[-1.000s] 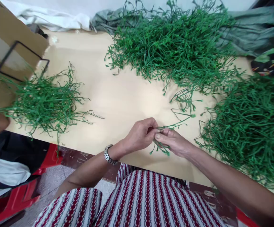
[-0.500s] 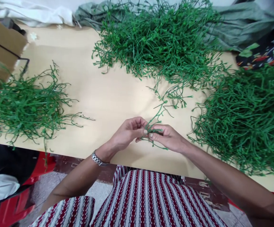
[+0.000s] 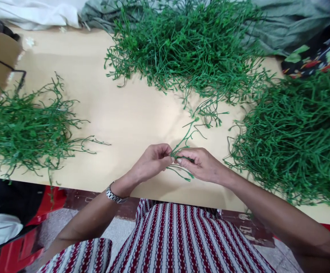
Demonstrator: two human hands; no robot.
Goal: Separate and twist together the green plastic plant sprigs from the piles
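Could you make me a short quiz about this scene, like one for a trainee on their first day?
1. Multiple choice: where is the metal band worn?
A) Left wrist
B) Right wrist
C) Neither wrist

2. True or false: the left hand and right hand are both at the same green sprig.

3. Fill in the blank: the garment nearest the camera has dark red and pale ______.

Key: 1. A; 2. True; 3. stripes
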